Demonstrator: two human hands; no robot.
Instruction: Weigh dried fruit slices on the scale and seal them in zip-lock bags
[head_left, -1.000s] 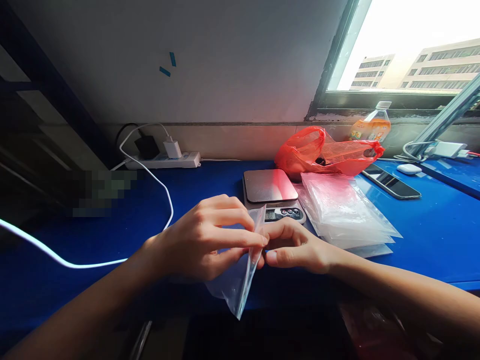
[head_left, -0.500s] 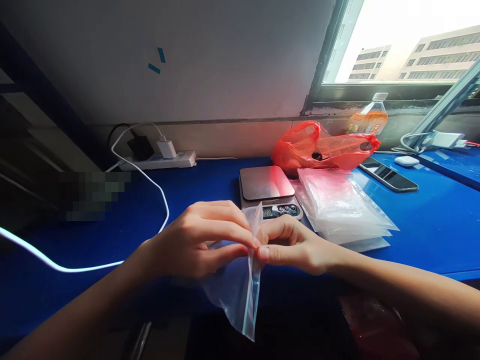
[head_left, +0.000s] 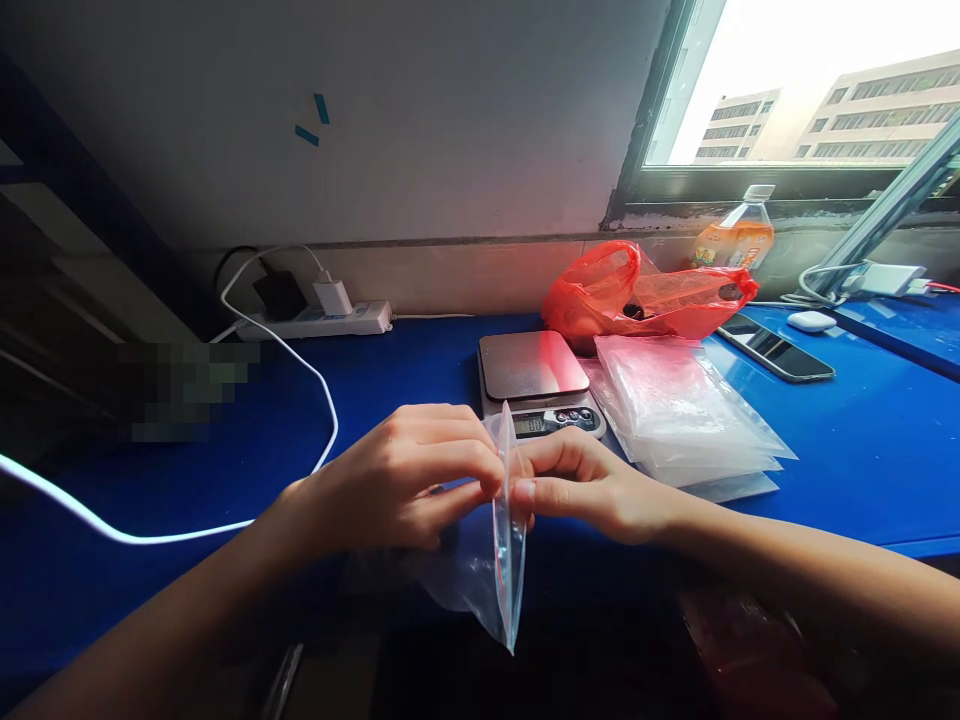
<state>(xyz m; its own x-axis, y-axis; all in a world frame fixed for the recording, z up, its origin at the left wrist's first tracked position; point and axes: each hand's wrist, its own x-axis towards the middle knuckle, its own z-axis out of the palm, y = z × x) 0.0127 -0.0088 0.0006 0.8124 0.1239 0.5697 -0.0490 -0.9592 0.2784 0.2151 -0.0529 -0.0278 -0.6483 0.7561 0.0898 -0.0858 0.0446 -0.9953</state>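
Observation:
A clear zip-lock bag with a red line along its mouth hangs between my hands, in front of the table edge. My left hand pinches one side of the mouth between thumb and fingers. On the other side, my right hand grips the opposite lip with thumb and forefinger. The mouth is parted in a narrow gap. Just beyond the hands sits a digital kitchen scale, its plate bare and its display partly visible. Right of it lies a stack of clear plastic bags.
Behind the scale is a red plastic bag, with an orange drink bottle behind it. A phone and a white earphone case lie to the right. A power strip and white cable are on the left.
The mouth of the zip-lock bag has parted, with its two lips now spread. My fingertips, which were together at the seal, have drawn slightly apart. The scale's display shows more clearly.

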